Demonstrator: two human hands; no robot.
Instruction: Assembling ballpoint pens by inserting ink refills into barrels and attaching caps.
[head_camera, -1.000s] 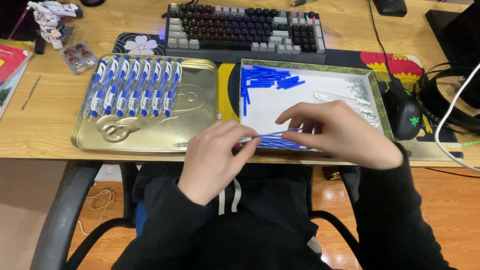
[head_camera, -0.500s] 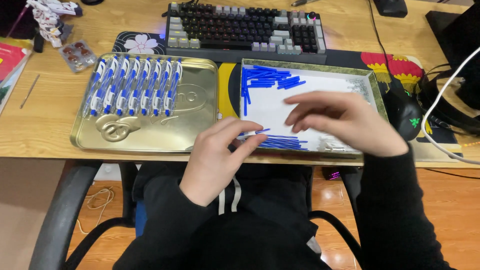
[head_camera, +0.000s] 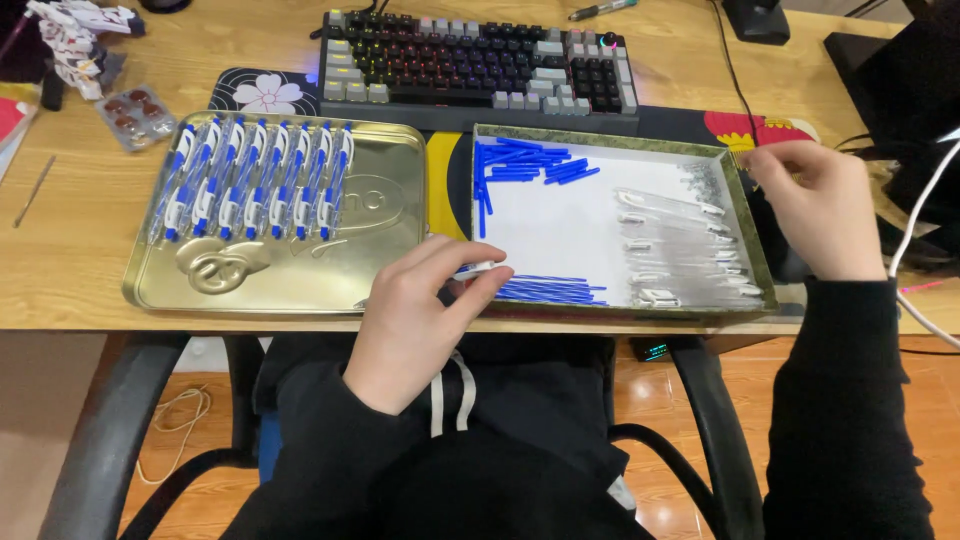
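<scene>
My left hand (head_camera: 420, 305) rests at the desk's front edge with its fingers closed on a white pen part (head_camera: 477, 269). Just right of it lies a bundle of blue refills (head_camera: 550, 291) in the white-bottomed tray (head_camera: 570, 225). My right hand (head_camera: 815, 205) is over the tray's far right corner, fingers pinched together near small clear parts (head_camera: 705, 180); whether it holds one I cannot tell. Clear pen barrels (head_camera: 680, 250) fill the tray's right side and blue caps (head_camera: 525, 165) its top left. A row of assembled blue-and-white pens (head_camera: 255, 180) lies in the gold tin lid (head_camera: 290, 275).
A keyboard (head_camera: 480, 65) stands behind both trays on a dark desk mat (head_camera: 270, 90). A blister pack (head_camera: 135, 110) and a small white figure (head_camera: 70, 35) are at the far left. Cables and dark gear crowd the right edge. Chair armrests sit below the desk.
My right hand left the blue refills near my left hand and moved right and up to the tray's far right corner. My left hand stayed put, still holding the pen part.
</scene>
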